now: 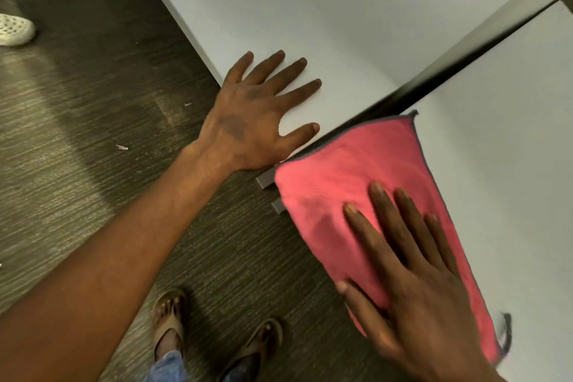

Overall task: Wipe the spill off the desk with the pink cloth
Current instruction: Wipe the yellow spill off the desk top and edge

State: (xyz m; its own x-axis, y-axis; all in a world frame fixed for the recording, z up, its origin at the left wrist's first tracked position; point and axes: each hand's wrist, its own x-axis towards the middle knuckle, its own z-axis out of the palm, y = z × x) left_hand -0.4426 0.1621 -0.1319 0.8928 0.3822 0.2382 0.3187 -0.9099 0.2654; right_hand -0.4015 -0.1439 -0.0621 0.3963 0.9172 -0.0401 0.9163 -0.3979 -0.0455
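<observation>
Two bare hands are in view and one pink cloth (356, 192). The cloth has a grey stitched border and a small grey loop at its near corner. It lies flat on the white desk (496, 133), at the desk's left edge, and its left part hangs a little over that edge above the floor.

The right hand (412, 282) lies palm down on the near half of the cloth. Its fingers (384, 214) are stretched out and a little apart; they press flat on the cloth and do not clamp it.

The left hand (248, 121) lies palm down on a second white desk surface (310, 9), just to the left of the cloth's far corner. Its fingers are spread wide and hold nothing. The thumb is very near the cloth's border, but whether they touch I cannot tell.

A dark narrow gap and a pale divider strip (496, 25) run between the two desk surfaces, starting beside the cloth's far corner. No spill can be made out on the desk around the cloth.

Left of the cloth is a dark striped carpet floor (93, 102). On it stand the person's two feet in sandals (169, 319), and far from the cloth there is one white perforated shoe (15, 31). Two grey metal bracket ends (266, 180) stick out from under the desk edge beside the cloth.
</observation>
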